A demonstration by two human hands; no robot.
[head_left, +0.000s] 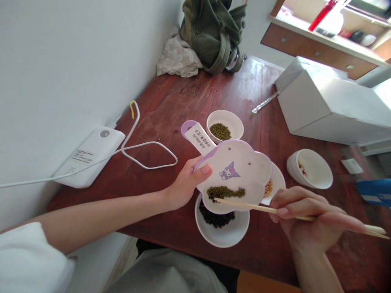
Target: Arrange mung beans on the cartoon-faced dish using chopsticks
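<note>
My left hand (186, 185) grips the rim of a lilac flower-shaped plate (244, 169) with a cartoon print, lifted and tilted toward me. Green mung beans (225, 192) lie heaped at its lower edge. My right hand (308, 221) is closed on wooden chopsticks (244, 203), whose tips touch the green beans. Right under the plate stands a white bowl of black beans (221, 228). A white bowl of green beans (225, 126) sits behind it. Another white bowl with yellowish beans (273, 185) shows partly behind the plate's right side.
A white bowl (310, 169) holding a few red bits stands to the right. Near the wall lie a white device (88, 156) and its looped cable (146, 150). White boxes (332, 103), a green bag (218, 34) and a lilac labelled handle (197, 136) occupy the wooden table (189, 93).
</note>
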